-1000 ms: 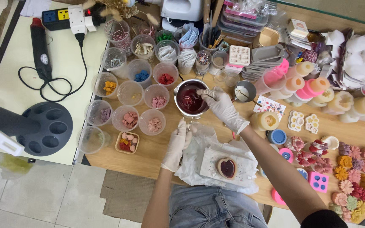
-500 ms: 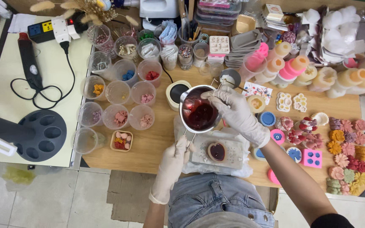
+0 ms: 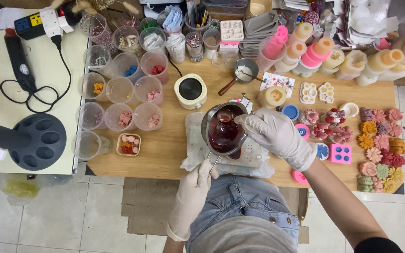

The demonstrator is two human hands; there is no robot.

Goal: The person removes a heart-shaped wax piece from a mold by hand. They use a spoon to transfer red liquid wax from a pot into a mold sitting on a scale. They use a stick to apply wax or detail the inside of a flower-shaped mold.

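Observation:
My left hand (image 3: 193,186), in a white glove, grips the thin handle of a small metal pot (image 3: 223,130) of dark red liquid wax. The pot hangs over a white slab (image 3: 251,157) wrapped in clear plastic at the table's near edge and hides the heart-shaped mould there. My gloved right hand (image 3: 274,132) is at the pot's right rim, pinching a thin stirrer that dips into the liquid. A round cream-coloured warmer (image 3: 191,90) with a black top stands bare behind the pot.
Several clear plastic cups (image 3: 120,92) of coloured bits stand at the left. A black heat gun (image 3: 17,55) and a round black stand (image 3: 36,141) lie on the pale side table. Flower-shaped wax pieces (image 3: 380,143), pink moulds (image 3: 341,153) and candles (image 3: 324,52) crowd the right.
Both hands lifted the pot off the warmer and brought it toward me, over the white slab and the heart mould. The warmer's black top now shows.

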